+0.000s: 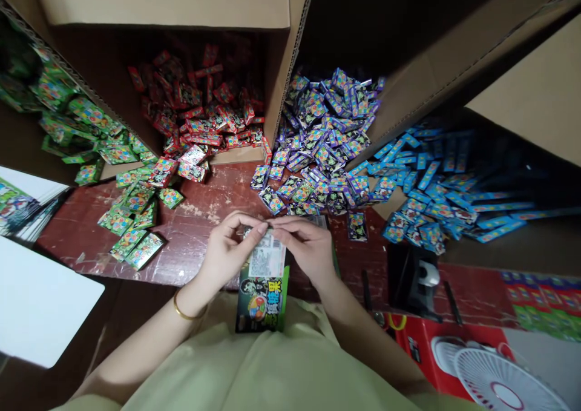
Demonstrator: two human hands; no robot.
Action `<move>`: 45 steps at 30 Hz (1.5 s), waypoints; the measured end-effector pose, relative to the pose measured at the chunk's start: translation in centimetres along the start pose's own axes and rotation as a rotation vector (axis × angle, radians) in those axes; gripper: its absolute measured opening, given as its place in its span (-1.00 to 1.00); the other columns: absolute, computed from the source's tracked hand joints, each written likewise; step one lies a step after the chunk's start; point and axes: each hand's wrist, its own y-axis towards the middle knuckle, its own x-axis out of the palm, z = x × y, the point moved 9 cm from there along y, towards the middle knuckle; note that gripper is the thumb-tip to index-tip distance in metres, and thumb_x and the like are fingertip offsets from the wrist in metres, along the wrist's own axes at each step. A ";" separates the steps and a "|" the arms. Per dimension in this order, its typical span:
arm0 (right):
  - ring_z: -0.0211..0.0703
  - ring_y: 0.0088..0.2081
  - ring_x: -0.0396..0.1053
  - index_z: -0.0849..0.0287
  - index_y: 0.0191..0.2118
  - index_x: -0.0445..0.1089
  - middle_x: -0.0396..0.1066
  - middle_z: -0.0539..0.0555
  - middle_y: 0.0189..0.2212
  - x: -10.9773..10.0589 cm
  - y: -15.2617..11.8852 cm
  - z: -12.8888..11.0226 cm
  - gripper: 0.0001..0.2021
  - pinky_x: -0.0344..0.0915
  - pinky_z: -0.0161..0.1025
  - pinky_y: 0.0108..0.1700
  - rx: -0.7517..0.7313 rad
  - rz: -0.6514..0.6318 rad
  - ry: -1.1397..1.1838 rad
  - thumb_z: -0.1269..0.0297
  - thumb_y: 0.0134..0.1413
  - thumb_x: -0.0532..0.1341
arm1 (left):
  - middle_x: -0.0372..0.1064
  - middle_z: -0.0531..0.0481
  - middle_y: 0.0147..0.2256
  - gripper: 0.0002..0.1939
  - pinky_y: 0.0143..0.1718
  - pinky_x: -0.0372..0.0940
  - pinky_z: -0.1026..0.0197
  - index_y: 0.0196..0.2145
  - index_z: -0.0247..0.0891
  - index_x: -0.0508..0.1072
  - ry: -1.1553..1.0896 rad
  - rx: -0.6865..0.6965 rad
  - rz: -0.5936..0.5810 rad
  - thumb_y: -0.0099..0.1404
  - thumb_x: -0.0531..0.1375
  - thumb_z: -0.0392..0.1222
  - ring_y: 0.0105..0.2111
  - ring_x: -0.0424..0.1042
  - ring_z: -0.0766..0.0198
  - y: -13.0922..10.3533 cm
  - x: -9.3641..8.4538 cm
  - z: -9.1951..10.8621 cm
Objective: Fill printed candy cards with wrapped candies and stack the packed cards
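Observation:
A dark printed candy box (261, 305) with green trim and large Chinese lettering lies against my shirt at the table's front edge. Its label panel, with small print and a barcode, faces up between my hands. My left hand (227, 247) wears a gold bangle at the wrist and pinches the box's far edge with thumb and forefinger. Beside it, my right hand (311, 247) grips the same edge, thumb close to the other thumb. The fingers underneath are hidden. Small purple candy packets (327, 151) lie just beyond my hands.
Tipped cardboard cartons (281, 72) spill red packets (200, 120), green packets (136, 217) and blue packets (431, 199) onto the worn red table (190, 217). A black tape dispenser (411, 281) sits at right, above a white fan (503, 378). White card sheets (40, 302) jut in at left.

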 end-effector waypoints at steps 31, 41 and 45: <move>-0.06 -0.19 0.42 0.20 -0.17 0.45 0.41 0.20 -0.13 -1.3 -0.6 8.6 -0.75 0.34 -0.13 -0.09 0.061 -0.226 -0.797 0.50 0.08 0.10 | 0.36 0.09 -0.46 -0.66 -0.49 0.23 0.34 -0.29 -0.24 0.38 0.070 -0.357 -0.454 0.15 0.28 0.08 -0.50 0.32 0.37 0.0 -5.0 -9.0; -0.17 -0.25 0.34 0.16 -0.41 0.37 0.29 0.10 -0.23 -1.9 -0.9 9.1 -0.83 0.29 -0.22 -0.13 0.015 -0.415 -0.796 0.48 0.12 0.08 | 0.30 0.10 -0.42 -0.66 -0.37 0.18 0.31 -0.30 -0.26 0.34 -0.070 -0.395 -0.617 0.20 0.24 0.08 -0.42 0.27 0.36 -1.9 2.1 -11.6; -0.15 -0.26 0.35 0.12 -0.20 0.40 0.36 0.11 -0.23 -2.9 -0.9 8.3 -0.85 0.32 -0.22 -0.16 -0.048 -0.325 -0.664 0.38 0.17 0.10 | 0.31 0.10 -0.41 -0.65 -0.38 0.17 0.31 -0.30 -0.27 0.34 -0.086 -0.405 -0.635 0.20 0.24 0.08 -0.43 0.26 0.37 -2.2 2.2 -11.9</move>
